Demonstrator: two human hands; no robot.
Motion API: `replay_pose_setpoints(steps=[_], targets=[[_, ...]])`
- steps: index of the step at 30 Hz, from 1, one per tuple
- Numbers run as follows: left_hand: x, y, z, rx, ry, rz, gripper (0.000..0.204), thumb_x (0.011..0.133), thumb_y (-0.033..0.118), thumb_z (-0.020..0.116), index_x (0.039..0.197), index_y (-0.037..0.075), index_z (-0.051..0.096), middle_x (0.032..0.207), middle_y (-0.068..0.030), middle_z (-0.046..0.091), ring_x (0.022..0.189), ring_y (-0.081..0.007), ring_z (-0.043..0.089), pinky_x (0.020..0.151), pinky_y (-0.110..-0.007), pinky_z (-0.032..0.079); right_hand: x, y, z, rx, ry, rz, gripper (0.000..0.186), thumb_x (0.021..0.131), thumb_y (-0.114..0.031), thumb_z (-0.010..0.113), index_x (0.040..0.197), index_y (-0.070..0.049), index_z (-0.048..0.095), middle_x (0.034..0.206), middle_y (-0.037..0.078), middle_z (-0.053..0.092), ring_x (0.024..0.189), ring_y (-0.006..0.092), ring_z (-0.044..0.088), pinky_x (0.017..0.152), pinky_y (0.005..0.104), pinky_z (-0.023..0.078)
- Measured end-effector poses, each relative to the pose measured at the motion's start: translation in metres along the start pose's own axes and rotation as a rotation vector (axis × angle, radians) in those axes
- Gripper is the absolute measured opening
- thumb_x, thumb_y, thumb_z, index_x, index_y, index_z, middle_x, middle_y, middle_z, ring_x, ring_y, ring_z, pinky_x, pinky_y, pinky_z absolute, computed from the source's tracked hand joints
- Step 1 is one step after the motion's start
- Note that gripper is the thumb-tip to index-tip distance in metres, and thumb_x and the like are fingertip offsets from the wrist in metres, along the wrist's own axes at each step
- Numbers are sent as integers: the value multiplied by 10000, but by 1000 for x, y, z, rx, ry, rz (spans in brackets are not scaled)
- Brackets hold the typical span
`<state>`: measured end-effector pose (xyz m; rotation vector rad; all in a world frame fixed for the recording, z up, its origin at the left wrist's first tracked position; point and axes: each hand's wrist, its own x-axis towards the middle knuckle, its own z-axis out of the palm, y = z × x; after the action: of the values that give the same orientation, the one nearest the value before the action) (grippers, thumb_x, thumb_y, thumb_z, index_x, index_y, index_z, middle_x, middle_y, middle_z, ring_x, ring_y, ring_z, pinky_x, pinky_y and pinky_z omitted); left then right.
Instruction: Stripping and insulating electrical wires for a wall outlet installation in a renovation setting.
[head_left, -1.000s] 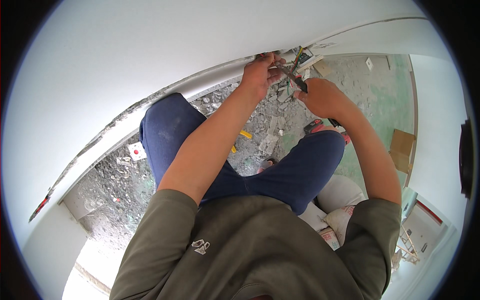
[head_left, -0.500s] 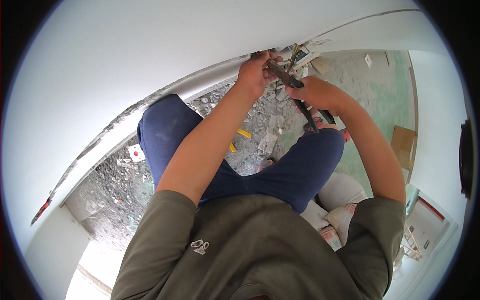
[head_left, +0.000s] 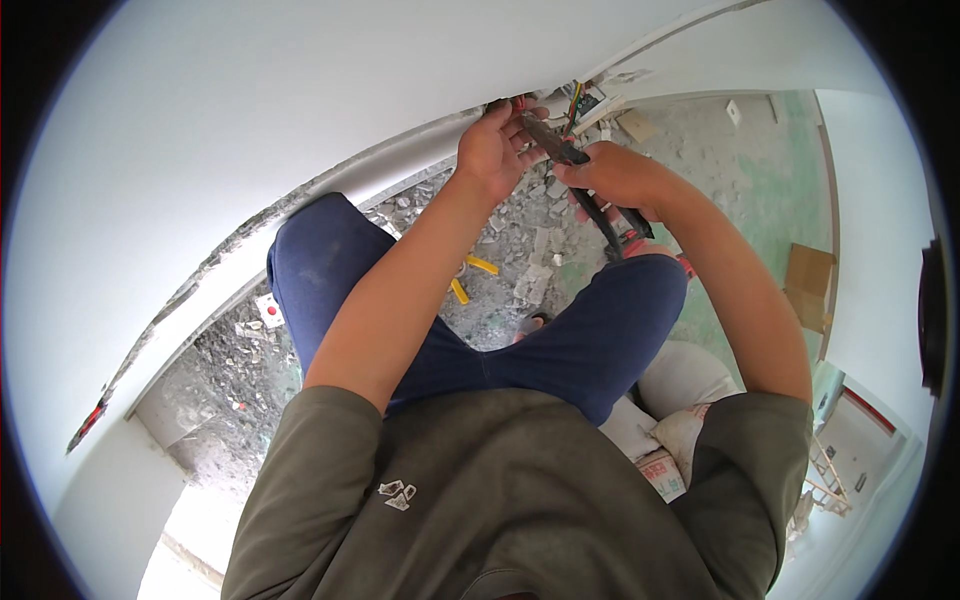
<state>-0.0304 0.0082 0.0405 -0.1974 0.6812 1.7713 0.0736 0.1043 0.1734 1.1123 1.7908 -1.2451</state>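
Observation:
My right hand (head_left: 615, 180) is closed round the black handles of a pair of pliers (head_left: 570, 152). The tool's dark, worn jaws point up and left toward the wall. At the jaw tips, my left hand (head_left: 490, 155) pinches what looks like a red wire (head_left: 519, 103) with thumb and forefinger, its other fingers curled beside the jaws. The wire comes from the broken edge of the wall, and my fingers partly hide it. Just right of the jaws, a bundle of coloured wires (head_left: 574, 108) sticks out of the wall.
Rubble (head_left: 500, 230) covers the floor below the chased wall (head_left: 300, 195). A yellow-handled tool (head_left: 480, 265) lies between my knees, and a red and black tool (head_left: 632, 243) by my right knee. White sacks (head_left: 685, 380) stand right of me; a cardboard box (head_left: 806, 285) sits farther right.
Both hands and the pliers have shifted slightly left. A red piece now shows at my left fingertips, and more of the yellow-handled tool is visible.

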Motion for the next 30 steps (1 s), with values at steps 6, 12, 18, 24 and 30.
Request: replay_pose_setpoints(steps=[6,12,18,24,30], targets=[[0,-3,-1,14,-5,24,352,1007,345,387,1156,75,555,1174,-95,605,1067,-242,546,962,-451,400,11,14,13,298,-26,19,357,906,-372,586,926,-16,573,730,45,546,594,141,590,453,258,444],[-1,-2,-7,16,-54,5,365,1009,360,389,1150,66,553,1155,-91,607,1050,-238,556,961,-469,422,20,34,28,566,-100,-91,276,914,-277,590,885,-3,569,689,39,515,543,124,513,449,255,419],[5,-5,-10,42,34,-5,364,982,398,439,1100,72,551,1056,-89,623,1001,-242,576,901,-470,467,48,65,37,728,-216,-222,199,911,-220,586,885,-25,552,690,25,499,565,124,467,488,268,403],[12,-6,-12,-23,107,1,308,999,330,419,1079,54,529,987,-101,609,943,-277,590,901,-497,481,74,88,53,1119,-590,-361,171,910,-197,573,935,-30,549,741,37,511,604,124,475,527,271,409],[16,-3,-19,-87,5,8,264,1011,263,383,1049,35,512,961,-116,596,917,-288,591,930,-502,477,88,86,85,1490,-1071,-536,248,915,-256,543,1012,-28,527,794,19,465,662,112,427,569,251,359]])
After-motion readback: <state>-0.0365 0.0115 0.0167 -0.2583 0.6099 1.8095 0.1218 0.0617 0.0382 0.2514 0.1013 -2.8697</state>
